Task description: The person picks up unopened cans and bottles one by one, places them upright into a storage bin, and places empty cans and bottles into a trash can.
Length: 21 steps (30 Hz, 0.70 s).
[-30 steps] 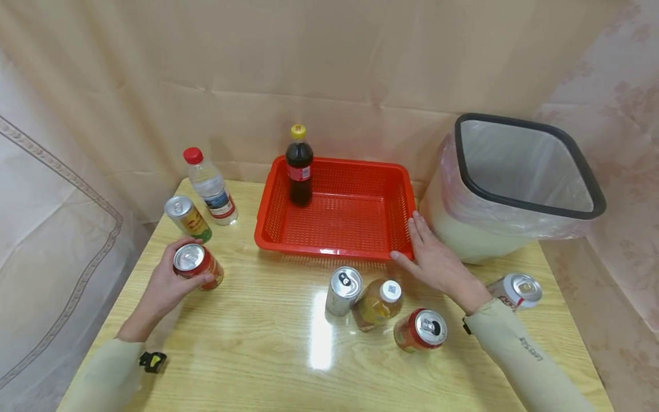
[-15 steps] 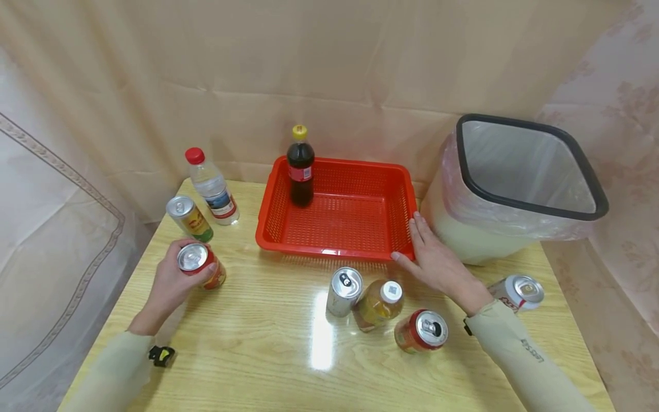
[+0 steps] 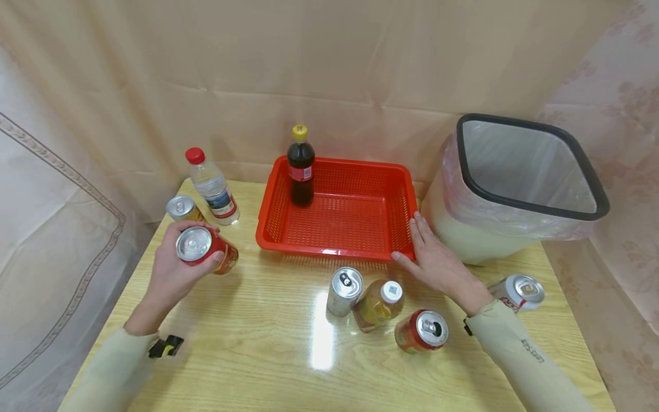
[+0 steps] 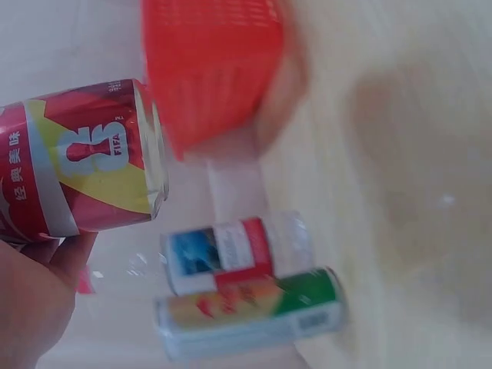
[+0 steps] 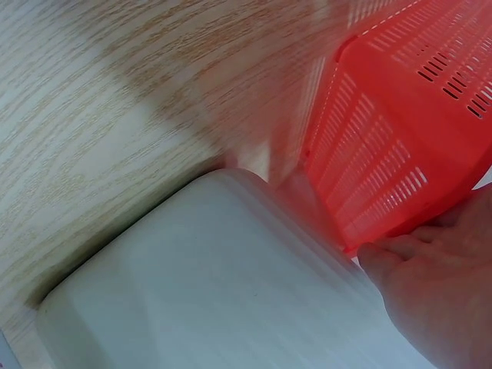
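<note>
My left hand (image 3: 171, 269) grips a red soda can (image 3: 225, 258) with a silver top, held off the table at the left. In the left wrist view the soda can (image 4: 84, 165) shows yellow patches and hangs above the wood surface. Behind it stand a gold drink can (image 3: 182, 209), partly covered by the hand, and a red-capped water bottle (image 3: 213, 189). My right hand (image 3: 437, 263) rests with straight fingers on the right front corner of a red plastic basket (image 3: 329, 250). Inside the basket, at its left, a cola bottle (image 3: 301, 171) with a yellow cap stands upright.
A lined waste bin (image 3: 463, 212) with a black rim stands right of the basket. In front are an opened silver can (image 3: 340, 300), a white-capped juice bottle (image 3: 373, 312) and another red can (image 3: 412, 332). A white can (image 3: 517, 293) sits near the right forearm.
My left hand has lifted the red soda can from the table and moved it slightly right and away from me, now covering part of the gold can. The right hand stays at the basket.
</note>
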Each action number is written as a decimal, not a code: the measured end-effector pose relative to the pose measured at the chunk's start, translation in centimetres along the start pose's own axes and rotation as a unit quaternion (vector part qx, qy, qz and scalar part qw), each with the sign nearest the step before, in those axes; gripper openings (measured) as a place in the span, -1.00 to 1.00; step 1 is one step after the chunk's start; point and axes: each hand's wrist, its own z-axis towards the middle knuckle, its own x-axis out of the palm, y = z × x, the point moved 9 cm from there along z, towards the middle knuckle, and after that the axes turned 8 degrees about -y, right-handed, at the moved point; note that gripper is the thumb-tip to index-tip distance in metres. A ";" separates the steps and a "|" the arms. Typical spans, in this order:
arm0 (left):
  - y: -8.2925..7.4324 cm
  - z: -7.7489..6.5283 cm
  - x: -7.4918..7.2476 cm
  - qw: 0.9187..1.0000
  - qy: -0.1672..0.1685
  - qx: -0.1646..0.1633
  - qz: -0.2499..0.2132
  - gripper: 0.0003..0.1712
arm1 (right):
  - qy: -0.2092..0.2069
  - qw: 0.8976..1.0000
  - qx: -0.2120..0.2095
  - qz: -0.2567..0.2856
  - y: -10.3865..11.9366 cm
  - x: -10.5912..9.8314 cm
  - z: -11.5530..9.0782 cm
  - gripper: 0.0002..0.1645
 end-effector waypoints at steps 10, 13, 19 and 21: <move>-4.9 1.9 2.8 0.997 0.050 0.044 -0.051 -0.31 | 0.000 1.000 0.001 0.000 -0.1 0.1 0.0 0.18; -5.9 2.6 3.7 0.994 0.056 0.051 -0.074 -0.31 | 0.000 1.000 0.001 0.002 0.0 0.1 0.0 0.19; -7.4 4.1 5.9 0.995 0.055 0.053 -0.061 -0.31 | 0.003 1.000 0.003 0.002 -0.1 0.1 0.0 0.19; -7.7 4.6 6.6 0.996 0.050 0.048 -0.061 -0.32 | 0.004 1.000 0.004 0.002 -0.1 0.1 0.0 0.19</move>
